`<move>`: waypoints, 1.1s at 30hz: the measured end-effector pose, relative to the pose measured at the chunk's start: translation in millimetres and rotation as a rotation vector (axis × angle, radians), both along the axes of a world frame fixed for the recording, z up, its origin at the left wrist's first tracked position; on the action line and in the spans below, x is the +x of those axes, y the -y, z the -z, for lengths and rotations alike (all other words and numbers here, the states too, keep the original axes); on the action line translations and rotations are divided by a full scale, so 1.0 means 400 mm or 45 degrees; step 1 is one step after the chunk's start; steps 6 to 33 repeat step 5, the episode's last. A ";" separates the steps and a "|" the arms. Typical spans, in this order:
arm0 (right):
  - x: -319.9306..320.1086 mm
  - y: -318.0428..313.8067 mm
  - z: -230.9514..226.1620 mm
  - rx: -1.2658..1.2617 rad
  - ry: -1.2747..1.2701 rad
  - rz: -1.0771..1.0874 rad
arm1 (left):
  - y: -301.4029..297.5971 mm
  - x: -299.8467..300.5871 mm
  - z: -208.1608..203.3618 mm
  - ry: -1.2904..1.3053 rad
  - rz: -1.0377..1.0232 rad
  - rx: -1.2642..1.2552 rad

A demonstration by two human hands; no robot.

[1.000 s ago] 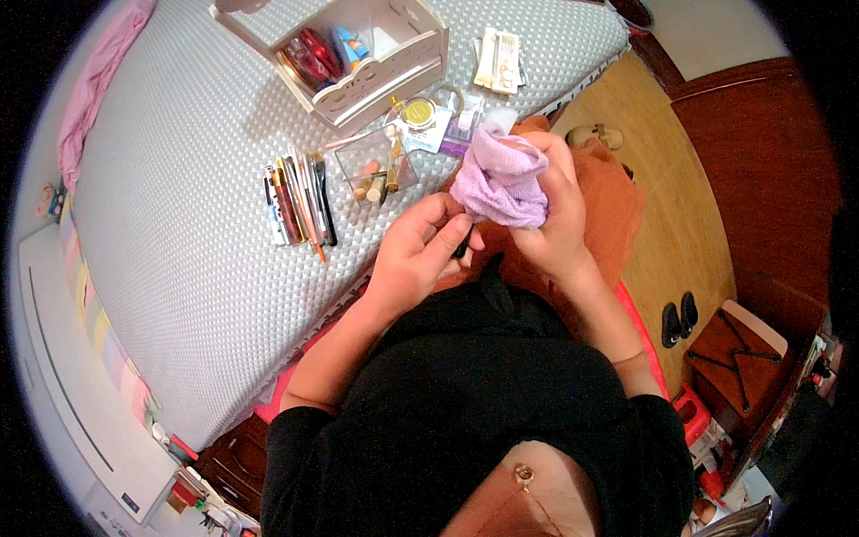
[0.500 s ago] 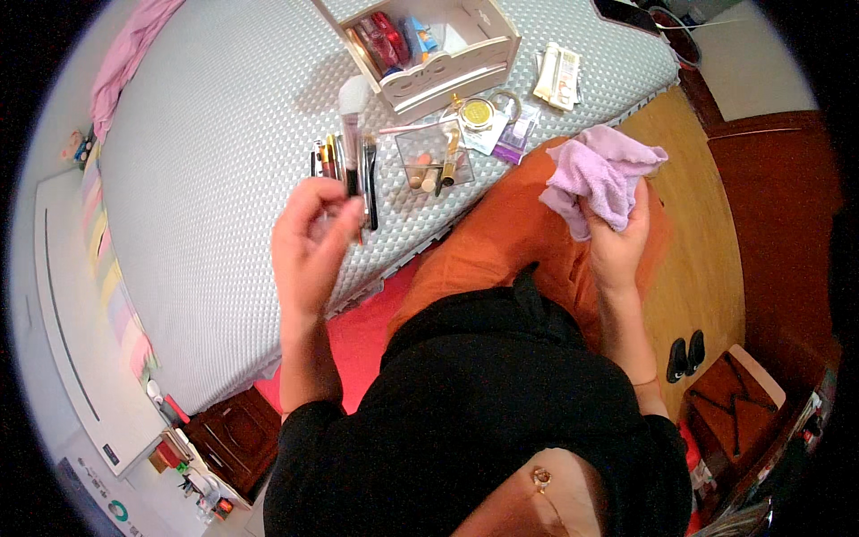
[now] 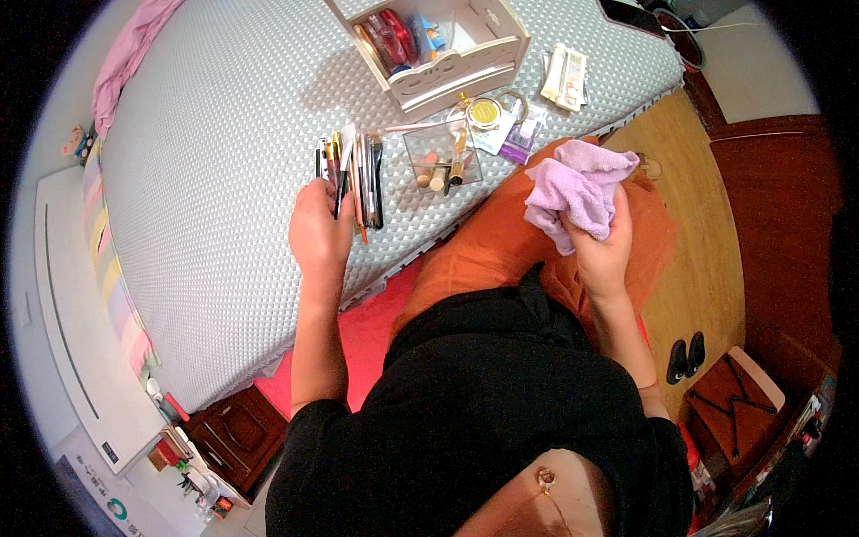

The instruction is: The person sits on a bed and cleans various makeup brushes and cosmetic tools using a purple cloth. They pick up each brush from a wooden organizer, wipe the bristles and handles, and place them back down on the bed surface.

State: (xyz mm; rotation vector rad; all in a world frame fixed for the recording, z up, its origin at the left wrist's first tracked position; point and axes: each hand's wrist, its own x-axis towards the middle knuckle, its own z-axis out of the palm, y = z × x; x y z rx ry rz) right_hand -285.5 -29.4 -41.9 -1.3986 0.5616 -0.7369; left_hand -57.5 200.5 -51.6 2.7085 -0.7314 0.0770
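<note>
At the near edge of the bed, my left hand (image 3: 320, 231) is closed around the lower handle of a makeup brush (image 3: 344, 170) with a pale head and dark handle. It lies low over a row of other makeup brushes (image 3: 369, 174), partly overlapping them. Whether it touches them I cannot tell. A crumpled lilac cloth (image 3: 582, 190) is bunched in my right hand (image 3: 607, 255), held above my orange-clad thigh; its folds hide some of my fingers. Just right of the brushes stands a clear plastic box (image 3: 445, 166) with several small cosmetic tubes inside.
Beyond the brushes, a white organizer (image 3: 447, 76) holds red and blue packets. Beside it lie a round gold compact (image 3: 484, 114), a purple-edged packet (image 3: 522, 139) and pale tubes (image 3: 565, 79). A dark phone (image 3: 631, 16) rests at the bed's far right corner.
My left hand has lowered the makeup brush from above the bed to the row of brushes. The right hand has shifted slightly left and nearer with the lilac cloth.
</note>
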 end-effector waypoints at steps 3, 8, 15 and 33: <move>0.000 -0.001 0.000 0.016 0.015 -0.004 | 0.000 -0.005 0.001 0.004 0.006 -0.005; -0.003 0.002 0.000 0.000 0.001 -0.041 | 0.001 -0.007 -0.004 -0.031 -0.017 -0.025; -0.003 0.002 0.000 0.000 0.001 -0.041 | 0.001 -0.007 -0.004 -0.031 -0.017 -0.025; -0.003 0.002 0.000 0.000 0.001 -0.041 | 0.001 -0.007 -0.004 -0.031 -0.017 -0.025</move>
